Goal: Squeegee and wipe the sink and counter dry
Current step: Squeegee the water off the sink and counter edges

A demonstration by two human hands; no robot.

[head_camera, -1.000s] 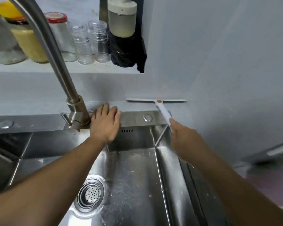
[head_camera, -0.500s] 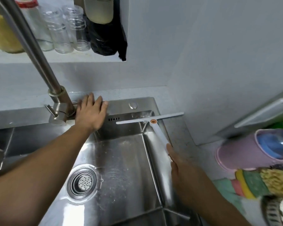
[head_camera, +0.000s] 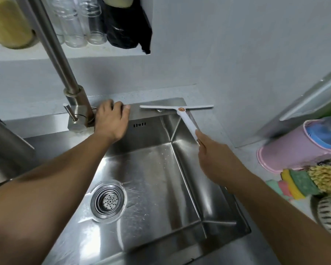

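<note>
My right hand [head_camera: 214, 155] grips the handle of a white T-shaped squeegee [head_camera: 185, 117]. Its blade lies across the back right corner of the steel sink's rim [head_camera: 161, 104], reaching over the grey counter [head_camera: 204, 96]. My left hand [head_camera: 111, 121] rests flat, fingers together, on the back rim beside the tap base [head_camera: 78, 115]. The sink basin [head_camera: 151, 178] shows water streaks, and its drain strainer [head_camera: 108, 200] sits at the lower left.
The tall steel tap neck [head_camera: 54, 44] rises at the left. A shelf behind holds glass jars [head_camera: 78, 22] and a black bag [head_camera: 126, 25]. On the right counter lie a pink cup [head_camera: 294, 148], coloured sponges [head_camera: 298, 184] and a scrubber [head_camera: 327, 178].
The squeegee was pulled toward me into the sink corner, then pushed back to the rear rim. My view tilted down and right. My left hand stayed by the tap.
</note>
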